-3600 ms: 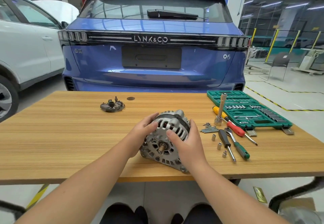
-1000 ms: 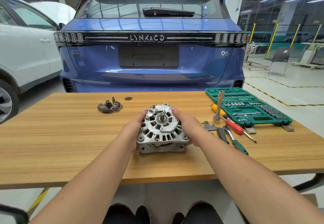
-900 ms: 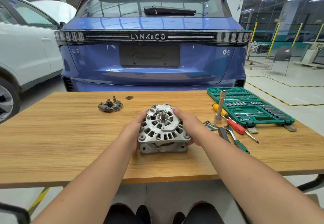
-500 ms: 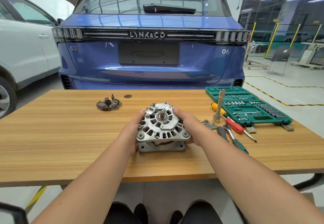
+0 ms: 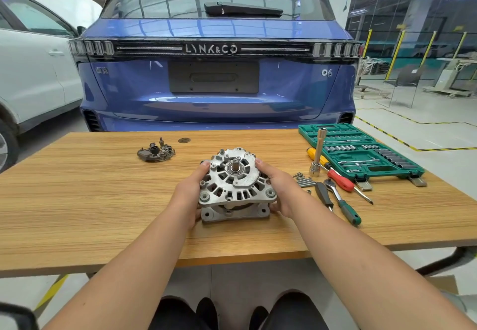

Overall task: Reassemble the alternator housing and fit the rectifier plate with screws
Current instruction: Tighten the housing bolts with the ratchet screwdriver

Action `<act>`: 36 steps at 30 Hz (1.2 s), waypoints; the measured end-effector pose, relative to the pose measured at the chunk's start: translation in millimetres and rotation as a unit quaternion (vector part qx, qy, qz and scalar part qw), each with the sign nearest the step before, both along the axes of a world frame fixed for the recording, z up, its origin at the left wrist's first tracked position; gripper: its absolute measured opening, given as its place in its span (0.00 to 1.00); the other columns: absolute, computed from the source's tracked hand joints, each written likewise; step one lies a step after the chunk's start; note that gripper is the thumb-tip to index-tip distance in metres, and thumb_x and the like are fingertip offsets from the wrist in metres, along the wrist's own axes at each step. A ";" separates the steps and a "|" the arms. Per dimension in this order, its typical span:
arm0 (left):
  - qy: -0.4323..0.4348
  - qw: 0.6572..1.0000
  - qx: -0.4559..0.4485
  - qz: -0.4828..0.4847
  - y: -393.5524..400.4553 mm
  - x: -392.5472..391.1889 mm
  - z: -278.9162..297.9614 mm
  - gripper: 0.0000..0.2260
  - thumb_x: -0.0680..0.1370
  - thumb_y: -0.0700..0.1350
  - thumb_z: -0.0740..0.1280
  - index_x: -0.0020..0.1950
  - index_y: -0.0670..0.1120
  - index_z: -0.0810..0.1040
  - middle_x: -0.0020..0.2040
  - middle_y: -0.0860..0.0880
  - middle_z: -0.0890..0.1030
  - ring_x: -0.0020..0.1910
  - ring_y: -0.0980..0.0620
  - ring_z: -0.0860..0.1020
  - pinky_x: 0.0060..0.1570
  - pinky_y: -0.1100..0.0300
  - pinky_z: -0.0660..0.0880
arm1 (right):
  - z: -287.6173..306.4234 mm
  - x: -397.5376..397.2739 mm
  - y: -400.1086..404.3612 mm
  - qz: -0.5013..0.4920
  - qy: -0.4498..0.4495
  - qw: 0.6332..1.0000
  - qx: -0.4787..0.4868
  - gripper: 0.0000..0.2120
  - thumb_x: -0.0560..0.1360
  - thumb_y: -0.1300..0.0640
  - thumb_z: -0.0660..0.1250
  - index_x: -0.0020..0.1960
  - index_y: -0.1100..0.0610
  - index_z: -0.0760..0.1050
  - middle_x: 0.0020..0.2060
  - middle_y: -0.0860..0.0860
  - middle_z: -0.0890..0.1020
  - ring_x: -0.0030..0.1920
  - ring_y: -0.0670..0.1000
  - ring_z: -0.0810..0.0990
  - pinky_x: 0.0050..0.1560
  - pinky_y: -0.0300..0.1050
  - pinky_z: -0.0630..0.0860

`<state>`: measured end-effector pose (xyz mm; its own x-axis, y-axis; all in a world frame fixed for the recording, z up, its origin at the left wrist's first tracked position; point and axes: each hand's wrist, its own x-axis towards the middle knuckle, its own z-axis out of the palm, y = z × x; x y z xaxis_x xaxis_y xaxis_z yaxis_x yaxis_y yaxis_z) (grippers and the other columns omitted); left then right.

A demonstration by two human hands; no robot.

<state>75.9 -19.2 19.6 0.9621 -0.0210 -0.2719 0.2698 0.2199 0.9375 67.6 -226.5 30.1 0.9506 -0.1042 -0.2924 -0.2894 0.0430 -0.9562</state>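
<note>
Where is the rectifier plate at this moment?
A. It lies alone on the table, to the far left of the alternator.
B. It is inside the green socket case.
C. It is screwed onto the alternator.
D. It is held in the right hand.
A: the rectifier plate lies by itself on the table, far left of the alternator, which both hands grip, left hand and right hand.
</note>
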 end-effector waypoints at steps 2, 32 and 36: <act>-0.017 1.000 -0.001 0.006 1.6 -1.6 -2.6 0.21 0.75 0.67 0.70 0.56 0.52 0.82 0.45 0.48 0.88 0.41 0.48 0.87 0.40 0.54 0.78 | 3.0 -2.5 1.5 0.000 -0.002 1.000 0.001 0.45 0.55 0.27 0.74 0.68 0.48 0.78 0.66 0.53 0.80 0.68 0.60 0.76 0.71 0.64 0.69; -0.164 0.984 0.067 -0.004 10.6 -22.5 -36.4 0.31 0.65 0.80 0.65 0.53 0.60 0.86 0.53 0.51 0.87 0.53 0.51 0.86 0.56 0.48 0.79 | 6.4 32.3 -120.6 0.166 0.029 0.600 -0.782 0.13 0.78 0.63 0.63 0.59 0.54 0.80 0.53 0.53 0.80 0.50 0.54 0.80 0.53 0.50 0.82; -0.222 0.972 0.066 -0.035 15.9 -31.9 -40.8 0.46 0.61 0.81 0.68 0.73 0.57 0.72 0.67 0.57 0.81 0.65 0.54 0.79 0.67 0.45 0.74 | 2.1 33.9 -122.7 0.171 0.016 0.591 -0.788 0.13 0.78 0.62 0.62 0.61 0.54 0.79 0.55 0.52 0.79 0.54 0.54 0.78 0.55 0.49 0.80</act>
